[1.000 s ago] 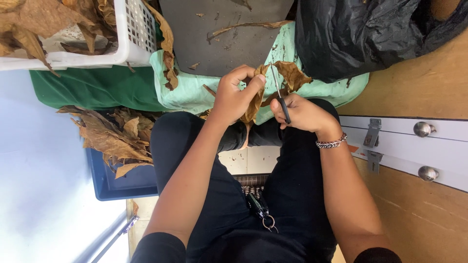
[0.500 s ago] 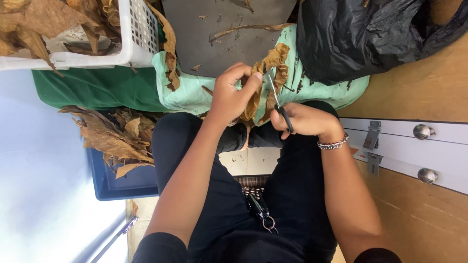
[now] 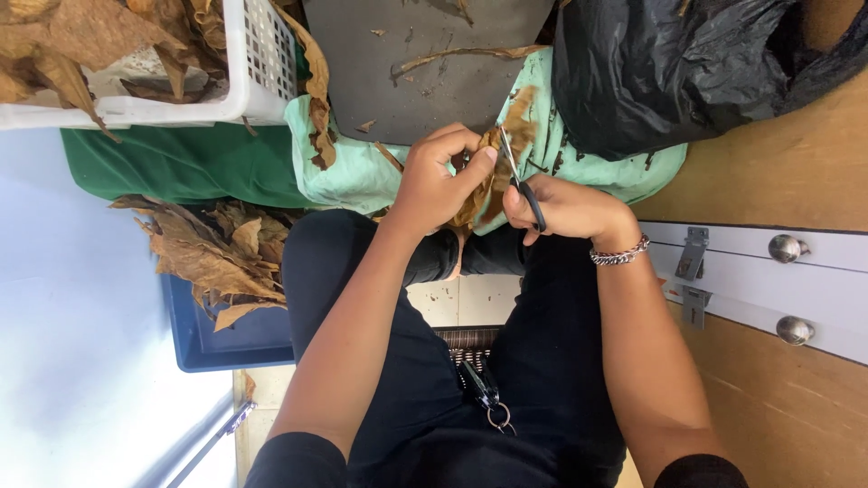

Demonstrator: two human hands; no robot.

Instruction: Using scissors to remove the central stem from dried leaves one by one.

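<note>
Head camera, looking down: nearest the lens, a black key clip with metal rings (image 3: 484,390) hangs at the waist of a person seated in black trousers. Beyond it, the left hand (image 3: 440,183) is curled closed, thumb and fingertips pinching a dry brown crumpled leaf (image 3: 503,155) held above the lap. The right hand (image 3: 568,206), with a silver chain bracelet (image 3: 620,254) at the wrist, is closed through the handles of black-handled scissors (image 3: 520,179); the blades lie against the leaf, but how far apart they stand cannot be told. Under both hands a mint-green cloth (image 3: 362,163) is spread. Left of the knee, a blue plastic bin (image 3: 226,334) holds loose dried leaves. Farther off sit a white lattice basket (image 3: 258,63) of leaves, a grey board (image 3: 425,54) and a black plastic bag (image 3: 660,72)
</note>
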